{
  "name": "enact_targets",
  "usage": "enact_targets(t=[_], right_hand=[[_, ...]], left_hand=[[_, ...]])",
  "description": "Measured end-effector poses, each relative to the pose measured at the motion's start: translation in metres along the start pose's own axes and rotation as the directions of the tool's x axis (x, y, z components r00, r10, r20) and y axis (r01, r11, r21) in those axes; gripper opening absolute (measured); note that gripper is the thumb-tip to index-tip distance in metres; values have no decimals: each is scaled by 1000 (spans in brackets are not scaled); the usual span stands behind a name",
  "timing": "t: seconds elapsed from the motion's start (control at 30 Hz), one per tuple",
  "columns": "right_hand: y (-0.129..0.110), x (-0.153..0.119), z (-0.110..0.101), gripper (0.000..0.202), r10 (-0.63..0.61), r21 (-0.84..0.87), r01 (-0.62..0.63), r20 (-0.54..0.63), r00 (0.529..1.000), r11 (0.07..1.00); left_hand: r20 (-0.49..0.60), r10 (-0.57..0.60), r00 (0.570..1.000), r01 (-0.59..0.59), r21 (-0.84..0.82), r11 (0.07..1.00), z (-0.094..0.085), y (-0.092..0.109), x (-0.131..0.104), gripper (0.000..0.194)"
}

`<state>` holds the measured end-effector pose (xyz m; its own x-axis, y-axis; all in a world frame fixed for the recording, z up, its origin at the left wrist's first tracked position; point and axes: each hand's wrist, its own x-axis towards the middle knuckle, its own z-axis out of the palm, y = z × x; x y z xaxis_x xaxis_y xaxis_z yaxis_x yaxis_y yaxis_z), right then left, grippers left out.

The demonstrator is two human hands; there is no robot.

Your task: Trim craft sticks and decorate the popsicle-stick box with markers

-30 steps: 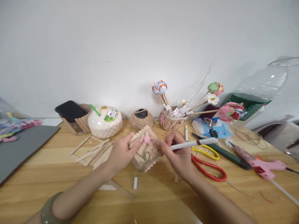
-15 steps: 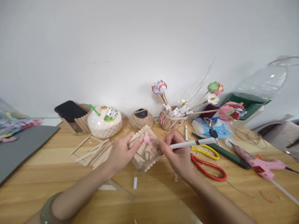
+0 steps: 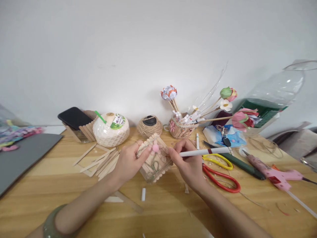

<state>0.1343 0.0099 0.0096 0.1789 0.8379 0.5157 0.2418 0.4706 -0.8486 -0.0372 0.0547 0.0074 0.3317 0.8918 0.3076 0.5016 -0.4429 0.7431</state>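
Note:
Between my hands is a small craft-stick box (image 3: pixel 162 162), tilted above the table, with scalloped edges, a pink pompom (image 3: pixel 155 147) and a green twine bow (image 3: pixel 154 166) on it. My left hand (image 3: pixel 130 160) is closed on its left side, thumb near the pompom. In my right hand (image 3: pixel 188 162) is a white marker pen (image 3: pixel 204 152) with a dark band, its back end pointing right. My right fingertips are at the box's right edge, and the pen's tip is hidden there. A white pen cap (image 3: pixel 143 194) lies on the table below the box.
Loose craft sticks (image 3: pixel 104 162) lie to the left, before a wrapped coconut (image 3: pixel 111 129). A twine ball (image 3: pixel 149 126) and a flower-filled basket (image 3: pixel 182 128) stand behind. On the right are red-and-yellow-handled scissors (image 3: pixel 223 188), a green utility knife (image 3: pixel 244 166) and a pink glue gun (image 3: pixel 274 173).
Hardly anything differs. The marker pen's back end has shifted very slightly; both hands and the box stay in nearly the same place.

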Motion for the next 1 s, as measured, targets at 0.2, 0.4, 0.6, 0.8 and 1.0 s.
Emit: enact_targets(t=[0.2,0.4,0.6,0.8,1.0], right_hand=[[-1,0,2,26,14,-10,-14,28,1000,1000],[-1,-1,1,26,20,-24,-19,27,999,1000],[1,-1,0,25,23,-24,-22,8,1000,999],[-2,-2,2,25,14,-32,-13,30,999,999],[-1,-2,1,25,14,-31,-14,10,1000,999]], left_hand=[[0,3,1000,-3,24,1000,0,-1,0,31],[-9,17,1000,-17,27,999,0,0,0,30],[-3,10,1000,-10,18,1000,0,2,1,28],[1,-9,1000,9,10,1000,0,0,1,29],[5,3,1000,-3,6,1000,0,0,0,29]])
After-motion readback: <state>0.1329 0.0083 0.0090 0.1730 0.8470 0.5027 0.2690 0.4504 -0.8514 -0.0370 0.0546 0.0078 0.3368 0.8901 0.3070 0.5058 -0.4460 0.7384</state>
